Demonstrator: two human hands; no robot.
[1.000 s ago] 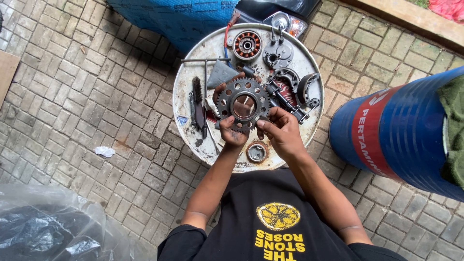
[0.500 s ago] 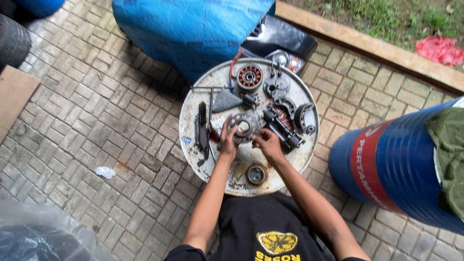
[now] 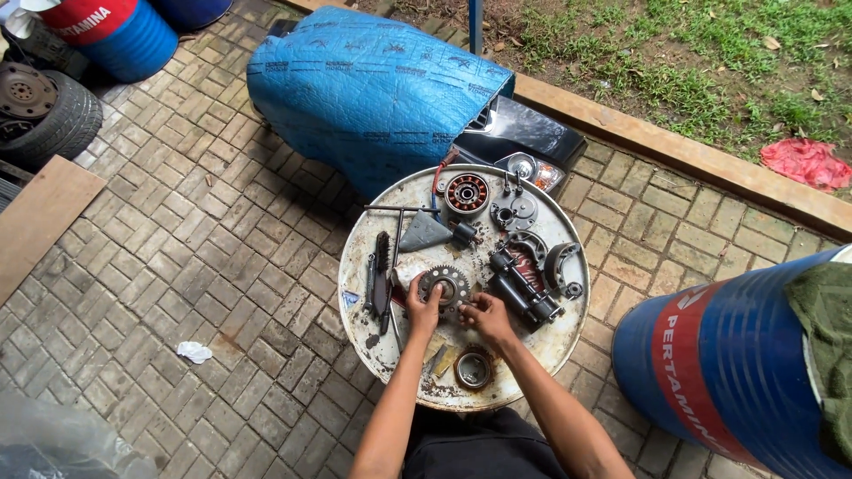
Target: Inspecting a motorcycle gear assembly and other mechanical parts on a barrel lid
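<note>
Hands low in mid-frame, over round white drum lid (image 3: 373, 346). Left hand (image 3: 422, 306) pinching left rim of toothed gear (image 3: 445, 286); right hand (image 3: 486, 315) just lower right of it, fingertips near its edge, grip impossible to tell. Gear flat at lid's centre, black shock absorber (image 3: 524, 288) beside.

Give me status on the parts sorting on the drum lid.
Done: parts lie spread on the round lid: stator, shock, chain, ring. In hand: left hand and right hand both touch the sprocket. Left: nothing looks assembled; every part is loose.
</note>
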